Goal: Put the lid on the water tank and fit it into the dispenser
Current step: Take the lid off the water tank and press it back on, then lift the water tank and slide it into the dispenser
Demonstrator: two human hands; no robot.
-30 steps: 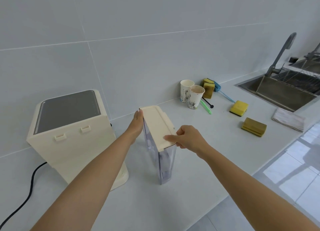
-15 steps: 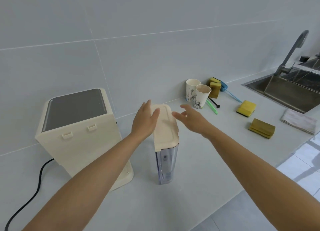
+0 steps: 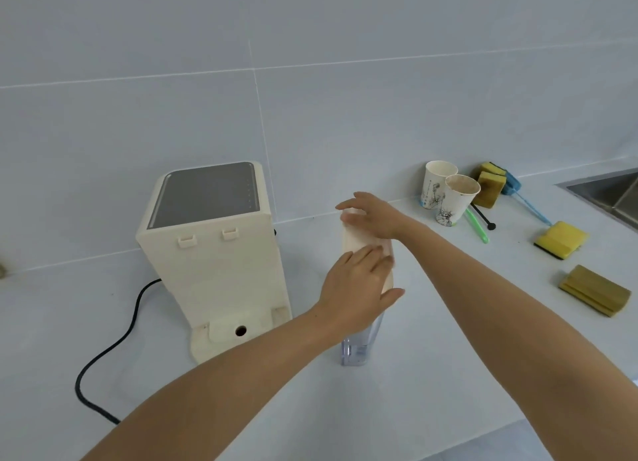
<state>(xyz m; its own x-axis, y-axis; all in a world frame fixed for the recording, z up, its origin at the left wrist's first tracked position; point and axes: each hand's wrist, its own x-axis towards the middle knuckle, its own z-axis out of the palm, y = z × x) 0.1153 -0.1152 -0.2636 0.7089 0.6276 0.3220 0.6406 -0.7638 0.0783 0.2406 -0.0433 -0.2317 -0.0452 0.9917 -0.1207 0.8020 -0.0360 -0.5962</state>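
The clear water tank [image 3: 359,348] stands upright on the white counter, just right of the cream dispenser [image 3: 214,270]. The cream lid [image 3: 353,241] lies on top of the tank, mostly covered by my hands. My left hand [image 3: 355,288] rests palm down on the lid's near end, with the thumb sticking out past the right edge. My right hand [image 3: 374,215] lies flat on the far end, fingers spread towards the left. The dispenser's back faces me, showing two clips near its top and a round port [image 3: 240,330] in its base.
A black power cord [image 3: 103,353] runs from the dispenser across the counter to the left. Two paper cups [image 3: 448,198], several sponges [image 3: 561,239], green and blue brushes and a sink corner [image 3: 611,191] lie to the right. The counter's front edge runs along the lower right.
My view has swung left and closer. Both hands have moved from the lid's sides onto its top, and the lid now sits flat on the tank.
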